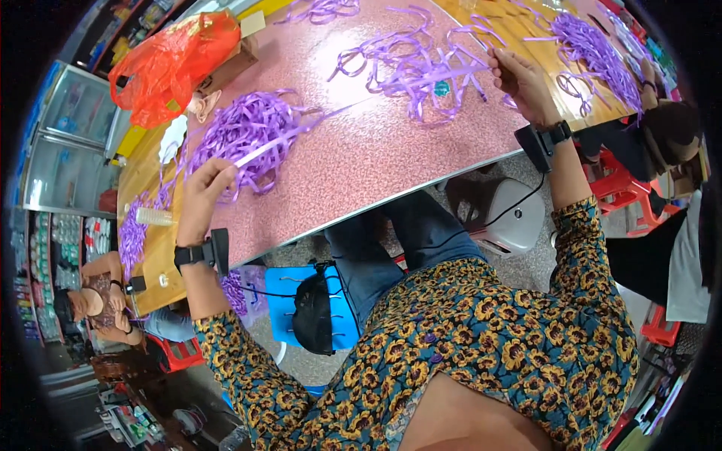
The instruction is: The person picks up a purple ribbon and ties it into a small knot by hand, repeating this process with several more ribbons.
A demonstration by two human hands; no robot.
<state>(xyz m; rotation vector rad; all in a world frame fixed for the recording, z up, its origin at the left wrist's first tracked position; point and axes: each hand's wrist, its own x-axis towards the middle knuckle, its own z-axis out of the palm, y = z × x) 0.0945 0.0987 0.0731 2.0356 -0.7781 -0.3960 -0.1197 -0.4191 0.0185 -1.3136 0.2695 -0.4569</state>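
Note:
A purple ribbon stretches across the pink speckled tabletop between my two hands. My left hand pinches one end, its fingers closed, beside a heap of darker purple ribbon. Farther up and to the right, my right hand holds the other end between thumb and fingers. Under that stretch, near my right hand, lies a loose tangle of lighter purple ribbon. A small round teal item sits among those loops. Each wrist wears a black strapped device.
A red plastic bag and a cardboard box stand at the far left. More ribbon lies on the wooden table at right, where another person sits. A second person sits at left. Near my legs are a grey stool and a blue seat with a black bag.

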